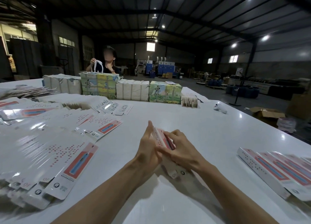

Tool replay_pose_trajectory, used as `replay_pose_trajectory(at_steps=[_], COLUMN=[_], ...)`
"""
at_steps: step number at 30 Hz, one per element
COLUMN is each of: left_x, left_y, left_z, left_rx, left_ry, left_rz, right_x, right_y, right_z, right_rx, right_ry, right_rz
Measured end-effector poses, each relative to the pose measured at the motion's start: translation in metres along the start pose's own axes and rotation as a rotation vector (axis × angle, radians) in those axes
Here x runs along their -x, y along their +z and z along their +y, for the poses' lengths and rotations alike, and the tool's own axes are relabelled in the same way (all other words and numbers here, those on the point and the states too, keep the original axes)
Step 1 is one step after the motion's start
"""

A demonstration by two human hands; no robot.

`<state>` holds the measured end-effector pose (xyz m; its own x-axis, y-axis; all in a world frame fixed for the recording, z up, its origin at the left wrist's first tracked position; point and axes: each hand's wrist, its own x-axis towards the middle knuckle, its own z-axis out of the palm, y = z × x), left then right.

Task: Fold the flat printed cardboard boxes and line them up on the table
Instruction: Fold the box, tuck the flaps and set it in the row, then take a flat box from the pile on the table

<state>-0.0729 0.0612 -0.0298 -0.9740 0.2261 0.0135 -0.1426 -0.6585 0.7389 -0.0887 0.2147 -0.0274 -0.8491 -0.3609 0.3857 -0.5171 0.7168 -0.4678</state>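
At frame centre we held a printed box (161, 137) above the table (210, 126). Our left hand (148, 145) pressed straight fingers against its side, and our right hand (182, 149) curled its fingers round it. Flat boxes (50, 139) lay at left, folded boxes (277, 170) at lower right.

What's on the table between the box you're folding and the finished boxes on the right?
Nothing. In the head view, only bare white table lies between the box being folded and the row of folded boxes.
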Motion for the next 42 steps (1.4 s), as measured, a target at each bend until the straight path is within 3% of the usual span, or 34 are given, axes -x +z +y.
replay_pose_trajectory(at_steps=[3, 8, 11, 14, 17, 22, 33, 37, 42], left_x=[0.002, -0.005, -0.011, -0.013, -0.012, -0.013, -0.008, -0.001, 0.004], left_y=[0.001, -0.002, -0.007, -0.013, -0.012, -0.013, -0.014, -0.01, -0.009], left_z=[0.002, -0.006, -0.014, -0.017, -0.016, -0.015, -0.011, -0.008, 0.0], left_rx=[-0.035, -0.108, -0.436, -0.654, -0.705, -0.726, -0.763, -0.832, -0.822], left_ry=[-0.001, -0.069, 0.046, 0.09, 0.064, 0.077, 0.074, 0.077, 0.033], left_rz=[-0.024, 0.039, 0.121, 0.05, 0.033, -0.001, -0.01, -0.029, 0.062], right_x=[0.002, 0.007, 0.015, 0.035, 0.069, 0.113, 0.146, 0.108, 0.034], right_y=[-0.007, -0.018, -0.041, -0.069, -0.087, -0.097, -0.126, -0.108, -0.059], right_z=[0.0, 0.003, 0.021, 0.047, 0.073, 0.102, 0.109, 0.088, 0.045], right_rx=[-0.029, 0.153, 0.334, 0.499, 0.629, 1.005, 1.058, 0.995, 0.65], right_ry=[-0.01, -0.065, 0.078, 0.281, 0.423, 0.488, 0.568, 0.432, 0.208], right_rz=[-0.023, 0.058, 0.073, 0.086, 0.084, -0.007, 0.008, 0.126, 0.2])
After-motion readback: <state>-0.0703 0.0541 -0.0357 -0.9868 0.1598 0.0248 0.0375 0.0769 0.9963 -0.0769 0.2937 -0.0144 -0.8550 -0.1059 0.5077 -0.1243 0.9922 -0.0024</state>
